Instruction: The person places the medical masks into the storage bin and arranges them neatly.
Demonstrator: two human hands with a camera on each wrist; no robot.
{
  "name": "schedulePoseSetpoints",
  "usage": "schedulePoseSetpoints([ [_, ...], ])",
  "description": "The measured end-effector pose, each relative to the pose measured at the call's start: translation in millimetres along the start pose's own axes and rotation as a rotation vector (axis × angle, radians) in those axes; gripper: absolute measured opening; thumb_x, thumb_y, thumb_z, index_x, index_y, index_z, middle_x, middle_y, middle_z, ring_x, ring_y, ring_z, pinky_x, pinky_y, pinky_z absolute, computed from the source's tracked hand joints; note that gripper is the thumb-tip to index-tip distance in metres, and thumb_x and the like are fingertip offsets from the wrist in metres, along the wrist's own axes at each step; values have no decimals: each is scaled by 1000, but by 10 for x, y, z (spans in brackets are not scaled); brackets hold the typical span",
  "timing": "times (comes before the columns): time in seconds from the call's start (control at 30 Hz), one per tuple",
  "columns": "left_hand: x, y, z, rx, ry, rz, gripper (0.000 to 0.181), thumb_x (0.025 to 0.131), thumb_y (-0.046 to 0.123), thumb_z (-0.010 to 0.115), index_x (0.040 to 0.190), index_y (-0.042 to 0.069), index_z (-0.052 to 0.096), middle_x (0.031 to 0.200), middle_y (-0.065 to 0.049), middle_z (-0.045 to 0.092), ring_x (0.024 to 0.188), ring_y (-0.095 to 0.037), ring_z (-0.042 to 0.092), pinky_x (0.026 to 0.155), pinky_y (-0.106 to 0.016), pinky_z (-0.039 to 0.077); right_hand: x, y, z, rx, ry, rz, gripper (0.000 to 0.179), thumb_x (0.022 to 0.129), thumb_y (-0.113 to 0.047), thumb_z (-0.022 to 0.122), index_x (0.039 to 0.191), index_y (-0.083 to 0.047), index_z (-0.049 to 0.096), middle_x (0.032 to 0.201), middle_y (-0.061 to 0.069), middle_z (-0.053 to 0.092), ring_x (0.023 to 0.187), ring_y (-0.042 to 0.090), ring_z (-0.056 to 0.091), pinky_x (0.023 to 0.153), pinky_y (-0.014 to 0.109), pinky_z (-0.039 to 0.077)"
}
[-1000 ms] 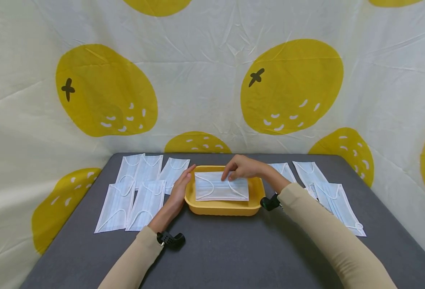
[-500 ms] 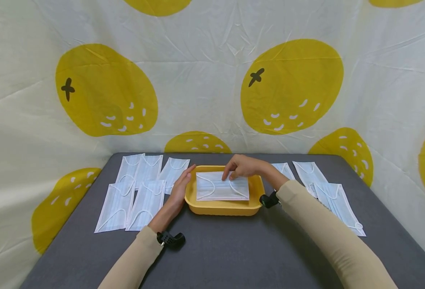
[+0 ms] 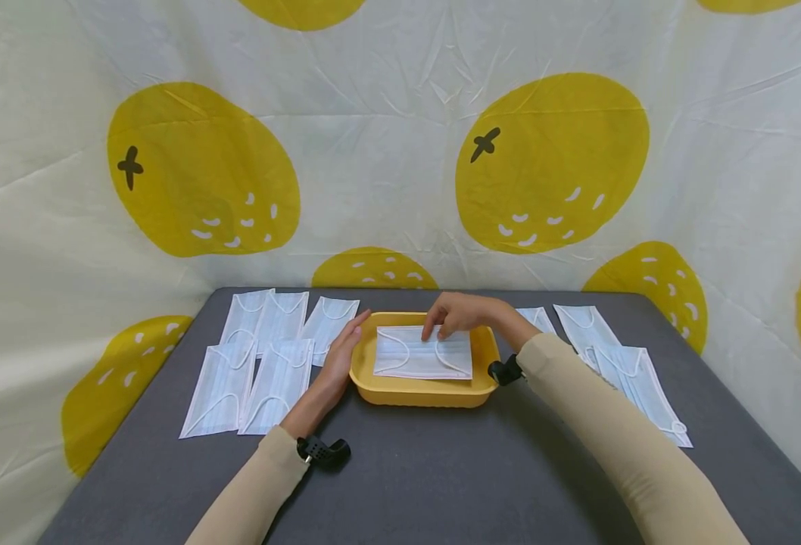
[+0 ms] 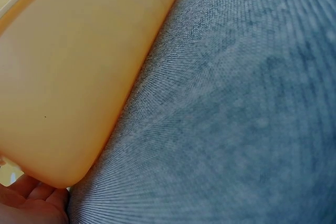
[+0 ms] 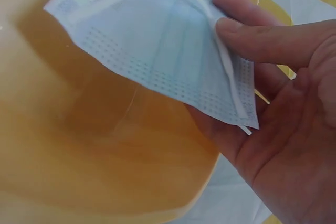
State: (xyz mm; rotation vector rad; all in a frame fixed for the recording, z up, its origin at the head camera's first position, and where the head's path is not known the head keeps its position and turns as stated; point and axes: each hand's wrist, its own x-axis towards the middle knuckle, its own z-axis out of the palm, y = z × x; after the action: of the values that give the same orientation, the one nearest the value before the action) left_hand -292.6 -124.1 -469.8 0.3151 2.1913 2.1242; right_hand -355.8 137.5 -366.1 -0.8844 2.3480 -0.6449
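A yellow tray [image 3: 421, 395] stands in the middle of the grey table. In it lies a pale blue face mask [image 3: 422, 366], ear loops on top. My right hand [image 3: 463, 312] reaches in from the right and holds this mask near its far edge. The right wrist view shows the thumb [image 5: 247, 35] on top of the mask, with other fingers passing underneath. My left hand [image 3: 336, 365] rests along the tray's left end, fingers extended. In the left wrist view, its fingers [image 4: 37, 190] touch the tray's end wall, partly out of frame.
Several face masks [image 3: 271, 386] lie side by side and overlapping on the table's left. More masks [image 3: 635, 378] overlap on the right, some partly behind my right arm. A white curtain [image 3: 387, 151] with yellow fruit prints hangs behind the table.
The mask in the tray has shifted slightly to the right together with my right hand. My left hand stays against the tray.
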Motion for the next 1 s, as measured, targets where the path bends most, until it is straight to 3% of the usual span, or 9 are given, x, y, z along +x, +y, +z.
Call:
schedulePoseSetpoints([
  [0.33, -104, 243, 15, -16, -48, -12, 46, 107, 25, 25, 152, 15, 29, 159, -2, 24, 149, -26, 18, 121, -47, 15, 26, -27, 20, -43, -92, 79, 36, 89, 6, 52, 112, -12, 72, 124, 3, 63, 112, 25, 51, 107, 43, 41],
  [0.5, -128, 282, 21, -34, -53, -16, 46, 107, 24, 26, 152, 15, 29, 159, -3, 24, 149, -27, 17, 121, -46, 14, 37, -7, 47, -54, -93, 109, 31, 92, 1, 54, 113, -13, 72, 127, 4, 61, 115, 22, 50, 109, 45, 39],
  [0.73, -127, 283, 21, -20, -47, -25, 46, 107, 25, 25, 152, 16, 30, 159, -2, 24, 149, -26, 18, 121, -46, 15, 39, -7, 53, -68, -72, 100, 29, 91, 0, 53, 111, -11, 72, 126, 4, 63, 110, 21, 52, 106, 44, 42],
  [1.0, -138, 294, 22, -20, -55, -31, 46, 107, 25, 25, 152, 16, 28, 159, -2, 24, 149, -26, 17, 121, -46, 14, 61, 18, 73, -57, -80, 91, 27, 93, -4, 54, 112, -9, 71, 126, 6, 63, 114, 21, 53, 106, 44, 42],
])
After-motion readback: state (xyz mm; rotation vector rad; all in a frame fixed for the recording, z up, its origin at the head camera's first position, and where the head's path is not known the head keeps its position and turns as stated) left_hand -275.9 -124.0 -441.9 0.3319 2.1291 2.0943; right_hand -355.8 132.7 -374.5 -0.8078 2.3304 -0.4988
